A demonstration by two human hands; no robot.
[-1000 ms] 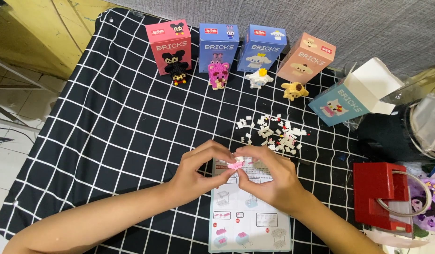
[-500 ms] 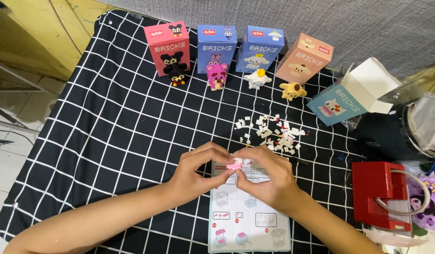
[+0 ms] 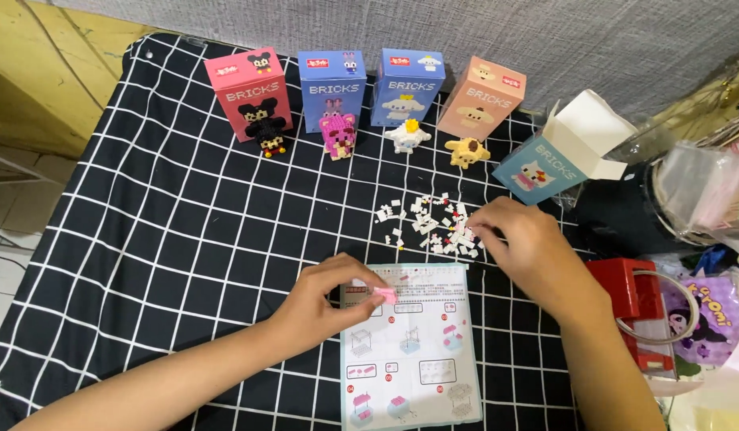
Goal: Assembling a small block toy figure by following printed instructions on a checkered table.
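Note:
My left hand (image 3: 325, 303) pinches a small pink brick piece (image 3: 384, 296) over the top of an instruction leaflet (image 3: 408, 343) that lies flat on the black checked cloth (image 3: 162, 231). My right hand (image 3: 525, 247) has its fingertips in a scatter of several small white bricks (image 3: 429, 219) just beyond the leaflet. Whether a brick sits between those fingers is hidden.
Four upright brick boxes line the back: pink (image 3: 249, 92), two blue (image 3: 332, 88) (image 3: 407, 86), peach (image 3: 483, 97), each with a small built figure in front. An opened light-blue box (image 3: 557, 160) lies at the right. A red container (image 3: 634, 297) and plastic bags (image 3: 705, 191) crowd the right edge.
My right hand let go of the pink piece and moved up and right to the pile of white bricks. My left hand keeps the pink piece over the leaflet.

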